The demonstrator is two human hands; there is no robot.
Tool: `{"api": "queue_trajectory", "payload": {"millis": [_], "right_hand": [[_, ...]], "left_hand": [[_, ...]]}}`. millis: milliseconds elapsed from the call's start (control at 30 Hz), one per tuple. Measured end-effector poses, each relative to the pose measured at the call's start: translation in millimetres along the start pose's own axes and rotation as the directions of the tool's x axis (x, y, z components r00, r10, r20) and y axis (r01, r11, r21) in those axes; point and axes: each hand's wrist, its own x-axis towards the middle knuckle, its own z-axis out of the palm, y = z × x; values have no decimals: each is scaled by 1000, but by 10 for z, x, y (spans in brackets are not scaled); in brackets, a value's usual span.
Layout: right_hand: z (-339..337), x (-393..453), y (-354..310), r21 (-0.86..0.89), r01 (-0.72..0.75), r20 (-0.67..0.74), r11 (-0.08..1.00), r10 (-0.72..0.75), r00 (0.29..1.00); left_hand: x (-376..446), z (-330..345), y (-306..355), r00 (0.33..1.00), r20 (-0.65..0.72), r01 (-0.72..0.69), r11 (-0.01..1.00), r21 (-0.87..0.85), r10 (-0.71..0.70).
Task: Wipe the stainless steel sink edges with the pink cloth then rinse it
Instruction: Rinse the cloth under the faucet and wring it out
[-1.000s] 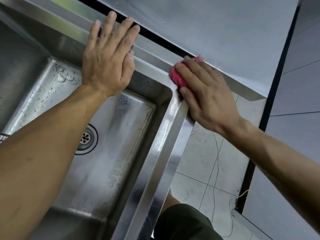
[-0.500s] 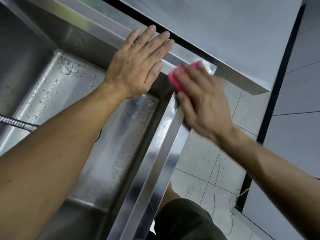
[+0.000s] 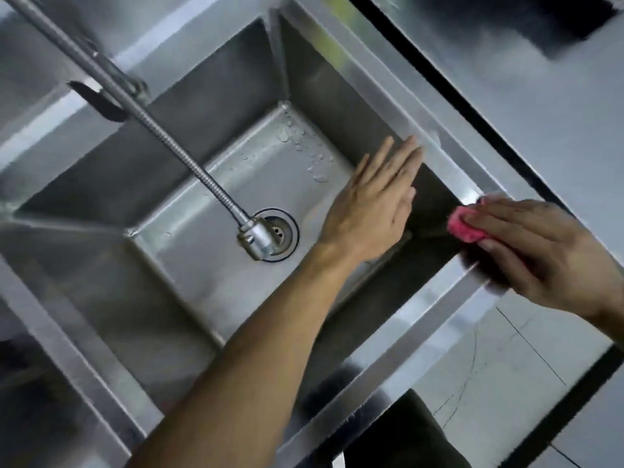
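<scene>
Head view — left hand (image 3: 369, 204) flat, fingers together, pointing to 1 o'clock over sink (image 3: 439, 157) | right hand (image 3: 537, 251) presses pink cloth (image 3: 464, 228) on the rim corner, fingers laid flat over it.

Bystanders around the wiping: hose, drain, floor, wall

A ribbed silver flexible faucet hose (image 3: 175, 146) is hanging to the left of the left hand, its chrome spray head (image 3: 255, 238) sitting just beside the round metal drain strainer (image 3: 282, 231) near that wrist. Water droplets (image 3: 304, 146) are lying beyond the fingertips. Pale cracked floor tiles (image 3: 499, 373) are showing below the right hand, and a grey wall panel (image 3: 540, 106) is standing above it.
</scene>
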Motion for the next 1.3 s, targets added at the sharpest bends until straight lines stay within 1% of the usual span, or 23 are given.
{"api": "queue_trajectory", "payload": {"millis": [33,67,133,167,233,267,300,333,400,467,533,600,667,700,733,833,900,967,1033,1100,1167,1233,1300], "right_hand": [[-33,117,-39,95,-75,-3,993,76,997],[-79,289,-118,199,-162,2,967,165,986],[-171,718,-329,370,-279,67,886,274,959],[-220,959,-455,428,-334,141,840,303,943],[-227,1414,-644,498,-428,336,754,288,897],[-189,1614,-693,493,-464,421,736,265,867],[-134,1815,-746,486,-485,494,727,228,839],[-58,1991,-774,482,-493,549,724,189,814],[116,2289,-800,489,-486,618,724,105,779],[271,2532,-806,508,-486,650,711,55,758],[420,2684,-803,518,-483,680,706,3,733],[548,2779,-812,503,-486,705,715,-14,709],[653,2858,-844,523,-535,728,663,-20,686],[692,2899,-872,538,-577,741,614,-18,672],[732,2941,-898,548,-623,760,558,-21,650],[787,3075,-1022,549,-710,804,442,-46,593],[823,3162,-1045,560,-716,799,417,-43,600],[810,3221,-1049,577,-710,786,403,-39,617],[772,3260,-1026,609,-677,761,412,-63,646],[715,3264,-984,658,-610,721,441,-137,679],[649,3248,-941,692,-563,692,452,-190,697],[605,3225,-912,704,-535,677,468,-215,704],[590,3202,-882,710,-525,671,469,-223,707]], "left_hand": [[-173,-31,11,995,-6,95,990,-108,-96],[-338,-85,36,981,18,194,957,-216,-195],[-672,-261,113,927,169,376,831,-410,-335],[-827,-379,147,886,282,463,746,-479,-369],[-1091,-584,120,760,523,645,550,-530,-386],[-1201,-681,56,691,602,720,452,-527,-400],[-1297,-761,-38,634,635,773,360,-522,-442],[-1362,-827,-152,586,619,804,278,-526,-524],[-1432,-922,-417,461,472,816,150,-558,-751],[-1401,-1020,-659,327,294,794,92,-601,-898],[-1291,-1132,-881,231,157,793,92,-602,-960],[-1126,-1269,-1049,163,-10,789,136,-599,-987],[-939,-1395,-1157,125,-158,682,201,-704,-979],[-845,-1447,-1193,118,-205,634,232,-738,-972],[-764,-1496,-1221,119,-253,624,271,-733,-960],[-620,-1605,-1303,157,-424,694,405,-595,-892],[-596,-1628,-1375,172,-505,733,452,-509,-846],[-602,-1627,-1442,164,-550,762,459,-457,-819],[-617,-1616,-1489,171,-580,756,484,-441,-796],[-642,-1605,-1530,181,-603,728,518,-449,-777],[-662,-1587,-1581,174,-611,719,524,-457,-772],[-668,-1581,-1608,149,-598,700,511,-499,-788],[-646,-1584,-1605,108,-543,587,494,-641,-833]]}}
